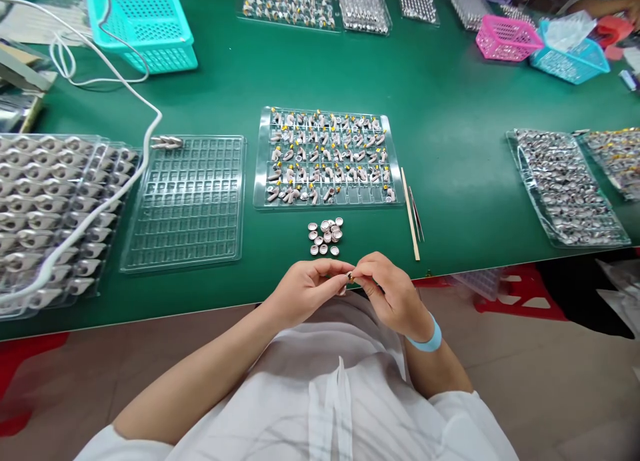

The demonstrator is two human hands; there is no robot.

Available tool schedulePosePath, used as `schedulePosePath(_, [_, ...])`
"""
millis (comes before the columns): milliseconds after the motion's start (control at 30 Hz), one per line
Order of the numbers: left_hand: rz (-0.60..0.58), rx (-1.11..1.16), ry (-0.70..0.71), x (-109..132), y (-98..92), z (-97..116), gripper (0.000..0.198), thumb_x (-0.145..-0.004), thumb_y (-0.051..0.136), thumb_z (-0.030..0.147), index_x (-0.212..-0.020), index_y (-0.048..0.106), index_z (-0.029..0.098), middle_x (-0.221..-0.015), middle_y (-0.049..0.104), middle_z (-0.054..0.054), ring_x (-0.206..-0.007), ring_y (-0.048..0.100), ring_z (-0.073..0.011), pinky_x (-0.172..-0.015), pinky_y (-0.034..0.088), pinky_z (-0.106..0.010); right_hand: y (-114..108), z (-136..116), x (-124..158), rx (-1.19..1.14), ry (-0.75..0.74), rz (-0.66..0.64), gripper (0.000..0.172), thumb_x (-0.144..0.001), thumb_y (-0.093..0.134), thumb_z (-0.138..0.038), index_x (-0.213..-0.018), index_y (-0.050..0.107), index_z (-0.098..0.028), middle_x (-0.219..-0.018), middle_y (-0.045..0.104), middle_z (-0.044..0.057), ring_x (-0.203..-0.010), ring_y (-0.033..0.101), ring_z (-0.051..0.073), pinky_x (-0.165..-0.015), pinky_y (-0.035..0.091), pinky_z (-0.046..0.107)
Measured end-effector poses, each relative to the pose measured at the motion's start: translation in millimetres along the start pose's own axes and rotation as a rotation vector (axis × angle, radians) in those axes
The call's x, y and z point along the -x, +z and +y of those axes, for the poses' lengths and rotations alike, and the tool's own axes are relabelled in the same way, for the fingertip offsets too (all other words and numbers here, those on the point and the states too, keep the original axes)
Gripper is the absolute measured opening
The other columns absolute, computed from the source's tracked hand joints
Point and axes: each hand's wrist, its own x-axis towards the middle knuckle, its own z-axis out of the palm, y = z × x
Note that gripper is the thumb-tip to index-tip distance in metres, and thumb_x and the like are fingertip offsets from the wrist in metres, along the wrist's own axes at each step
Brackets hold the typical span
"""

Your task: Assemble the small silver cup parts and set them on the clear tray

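My left hand (313, 289) and my right hand (389, 291) meet at the table's front edge, each closed in a pinch. Between their fingertips is a small part (350, 276) with a dark and golden-yellow bit; most of it is hidden by the fingers. Just beyond my hands lies a loose group of small round silver caps (327, 236). Farther back, a clear blister tray (260, 181) holds rows of small curved grey pieces, many with yellow bits. A wooden stick (410, 214) and metal tweezers (416, 214) lie to the right of that tray.
On the left are a clear compartment tray (190, 207), stacked trays of grey shell pieces (35, 201) and a white cable (155, 121). A turquoise basket (175, 41) stands behind. Filled trays (570, 187) lie right; pink (507, 39) and blue (575, 61) baskets and other people's hands are far right.
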Motion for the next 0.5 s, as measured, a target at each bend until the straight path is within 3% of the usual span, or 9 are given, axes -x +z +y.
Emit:
schedulePosePath(333, [0.009,-0.078,0.025,-1.0,-1.7,-7.7,0.026,-0.085,0.066,0.030,-0.104,0.076,0.014,-0.089,0.078,-0.008,-0.075,0.071,-0.0184,-0.072,0.058,-0.029,0.3,-5.5,-3.3,0.051,0.084,0.017,0.010,-0.097,0.050,-0.016,-0.097,0.057,-0.023,-0.088,0.061,0.004,-0.079,0.059,0.017,-0.071,0.051,0.031])
schedulePosePath(500, [0.003,-0.174,0.058,0.7,-2.3,-5.3,0.026,-0.087,0.064,0.028,-0.105,0.076,0.015,-0.094,0.078,-0.008,-0.078,0.072,-0.0192,-0.073,0.057,-0.028,-2.8,-7.5,-4.9,0.047,0.117,-0.035,0.009,-0.096,0.051,-0.015,-0.093,0.057,-0.021,-0.086,0.061,0.004,-0.077,0.059,0.016,-0.070,0.049,0.031])
